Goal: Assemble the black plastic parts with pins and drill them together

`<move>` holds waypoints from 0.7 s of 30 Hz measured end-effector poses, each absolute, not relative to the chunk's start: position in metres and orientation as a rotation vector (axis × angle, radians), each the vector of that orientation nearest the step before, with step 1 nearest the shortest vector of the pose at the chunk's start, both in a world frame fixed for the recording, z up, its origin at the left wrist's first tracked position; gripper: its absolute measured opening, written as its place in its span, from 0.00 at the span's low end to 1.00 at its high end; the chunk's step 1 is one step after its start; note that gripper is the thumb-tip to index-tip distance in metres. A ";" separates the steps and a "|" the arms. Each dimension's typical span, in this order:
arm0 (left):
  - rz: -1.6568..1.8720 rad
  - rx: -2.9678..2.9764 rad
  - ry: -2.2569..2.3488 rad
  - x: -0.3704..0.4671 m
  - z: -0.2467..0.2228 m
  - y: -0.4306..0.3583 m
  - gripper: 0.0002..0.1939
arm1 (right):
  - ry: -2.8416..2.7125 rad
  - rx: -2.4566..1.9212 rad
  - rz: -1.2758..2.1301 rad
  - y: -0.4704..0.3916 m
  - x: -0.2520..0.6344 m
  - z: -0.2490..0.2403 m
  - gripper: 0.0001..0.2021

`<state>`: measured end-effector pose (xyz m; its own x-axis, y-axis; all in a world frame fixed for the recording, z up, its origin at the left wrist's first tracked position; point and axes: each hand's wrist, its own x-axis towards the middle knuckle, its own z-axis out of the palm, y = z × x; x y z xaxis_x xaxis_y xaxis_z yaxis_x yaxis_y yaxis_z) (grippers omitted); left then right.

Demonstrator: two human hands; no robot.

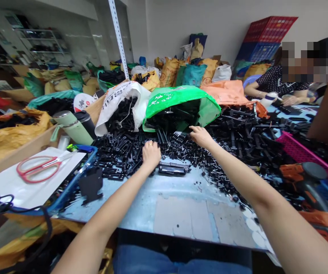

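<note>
Two bags carry print: a glossy green bag (184, 98) with white characters, at eleven o'clock from the half-curled right hand (200, 136), and a crinkled white bag (121, 95). Slim black plastic parts (121, 148) lie at nine o'clock from the loosely curled left hand (151, 154); whether either hand grips any, I cannot tell.

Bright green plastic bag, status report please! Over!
Left bare hand among small black plastic parts, grip hidden. Right bare hand near green bag. Bag open toward hands. Black parts crowding its mouth.
</note>
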<state>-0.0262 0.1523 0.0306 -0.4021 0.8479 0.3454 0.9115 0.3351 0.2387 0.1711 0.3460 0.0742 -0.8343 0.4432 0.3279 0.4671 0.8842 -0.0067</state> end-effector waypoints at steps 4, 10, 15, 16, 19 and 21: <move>-0.583 -1.446 -2.573 -0.071 0.032 0.161 0.11 | -2.355 -0.582 0.386 0.272 0.183 0.087 0.10; -0.697 -1.348 -2.573 -0.079 0.037 0.149 0.11 | -2.256 -0.532 1.085 0.142 0.248 0.039 0.25; -1.344 -1.421 -2.250 -0.051 0.055 0.106 0.10 | -2.643 -0.650 0.666 0.121 0.289 0.012 0.17; -1.457 -1.463 -2.187 -0.039 0.058 0.095 0.10 | -2.696 -0.645 0.572 0.120 0.285 0.012 0.20; -1.598 -1.601 -2.273 0.003 0.062 0.061 0.12 | -2.690 -0.656 0.532 0.116 0.256 0.013 0.22; -1.626 -1.747 -2.422 0.029 0.060 0.043 0.11 | -2.483 -0.740 0.809 0.113 0.235 0.014 0.18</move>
